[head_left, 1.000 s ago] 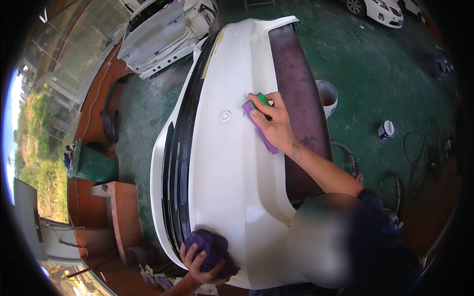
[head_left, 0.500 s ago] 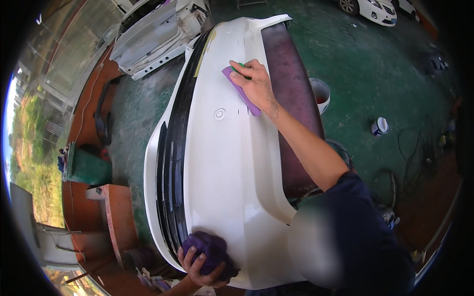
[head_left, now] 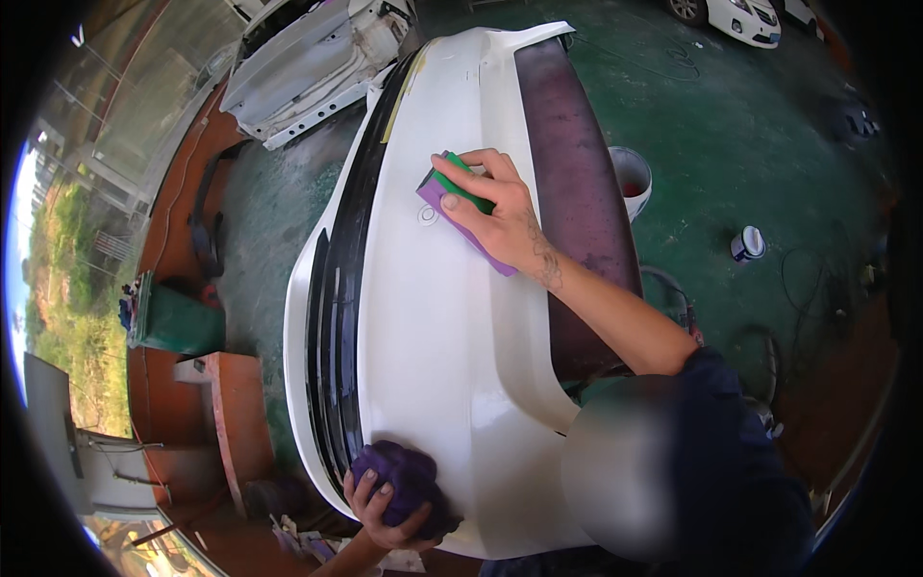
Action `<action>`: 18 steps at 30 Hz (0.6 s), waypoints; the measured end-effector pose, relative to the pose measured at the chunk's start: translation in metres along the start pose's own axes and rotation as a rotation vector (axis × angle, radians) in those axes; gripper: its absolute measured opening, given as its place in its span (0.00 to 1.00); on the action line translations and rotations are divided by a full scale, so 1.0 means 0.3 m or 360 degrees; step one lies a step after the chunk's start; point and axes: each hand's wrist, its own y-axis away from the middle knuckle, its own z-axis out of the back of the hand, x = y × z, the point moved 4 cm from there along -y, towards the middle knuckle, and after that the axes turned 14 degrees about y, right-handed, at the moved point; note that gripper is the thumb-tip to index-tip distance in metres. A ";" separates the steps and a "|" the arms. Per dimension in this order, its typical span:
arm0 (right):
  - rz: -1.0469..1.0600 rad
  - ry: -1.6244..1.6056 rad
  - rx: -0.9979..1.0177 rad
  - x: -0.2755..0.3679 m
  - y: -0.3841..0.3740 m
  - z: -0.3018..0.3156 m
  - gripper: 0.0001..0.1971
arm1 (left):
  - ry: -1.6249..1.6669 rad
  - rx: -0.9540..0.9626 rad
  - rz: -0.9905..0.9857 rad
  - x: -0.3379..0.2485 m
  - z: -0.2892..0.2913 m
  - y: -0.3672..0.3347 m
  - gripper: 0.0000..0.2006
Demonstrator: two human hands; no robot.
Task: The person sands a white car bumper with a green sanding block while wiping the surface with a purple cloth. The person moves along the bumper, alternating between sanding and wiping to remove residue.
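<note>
A white car bumper (head_left: 423, 346) with a black slatted grille strip along its left side stretches away before me. My right hand (head_left: 495, 212) grips a green sanding block (head_left: 471, 183) with a strip of purple sandpaper (head_left: 461, 223) under it, one end trailing toward my wrist. The block lies on the bumper's upper face, just right of a small round marking (head_left: 427, 214). At the near end my left hand (head_left: 389, 514) is closed around a bunched purple cloth (head_left: 404, 476), which rests against the bumper near the grille's lower end.
A dark reddish padded support (head_left: 586, 192) sits under the bumper's right side. On the green floor stand a white bucket (head_left: 632, 183) and a small can (head_left: 748, 244). A green bin (head_left: 178, 317) is at left, a bare car panel (head_left: 317, 67) at far left, a white car (head_left: 731, 19) at far right.
My right hand has drawn the sanding block toward me along the bumper, from beyond the round marking to beside it. The left hand with the cloth has stayed nearly in place.
</note>
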 end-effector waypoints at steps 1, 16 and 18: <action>-0.0011 0.0003 -0.0004 -0.018 -0.033 0.001 0.22 | 0.0004 -0.0004 0.0001 -0.003 -0.004 -0.007 0.26; -0.0328 0.0452 0.0144 -0.156 -0.225 0.035 0.21 | 0.0037 -0.0051 -0.0038 0.019 -0.028 -0.051 0.27; -0.0124 0.0603 0.0576 -0.006 -0.080 0.076 0.22 | 0.0028 -0.0043 -0.0025 0.018 -0.020 -0.028 0.27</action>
